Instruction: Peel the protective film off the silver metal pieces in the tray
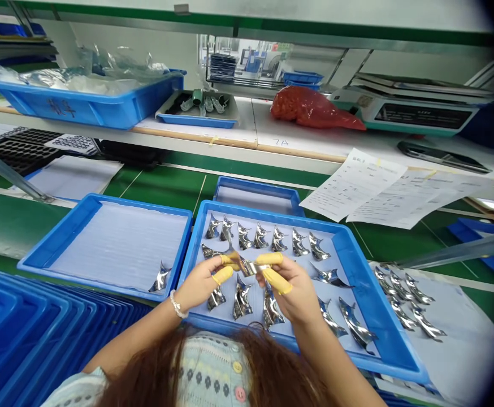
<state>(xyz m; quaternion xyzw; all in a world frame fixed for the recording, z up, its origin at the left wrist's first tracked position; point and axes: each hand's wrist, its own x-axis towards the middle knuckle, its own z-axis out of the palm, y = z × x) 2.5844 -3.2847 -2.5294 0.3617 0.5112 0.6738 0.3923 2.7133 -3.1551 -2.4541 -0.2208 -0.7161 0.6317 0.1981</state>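
Observation:
Between my two hands a shiny curved metal part [247, 267] is held over a blue tray [340, 230]. My left hand [207, 281], with yellow finger covers and a beaded bracelet, pinches its left end. The right end is gripped by my right hand [291, 282], which also wears yellow finger covers. Rows of similar metal parts [279, 239] lie on the white liner below, some partly hidden by my hands. A second blue tray [103, 249] on the left holds one metal part [161, 277] at its lower right corner.
Stacked blue trays [52, 333] fill the lower left. More metal parts [425, 321] lie on a white sheet at right. A smaller tray [258, 195] sits behind. The shelf above carries a blue bin [81, 104], a red bag [315, 108], a scale [425, 110] and hanging papers [357, 183].

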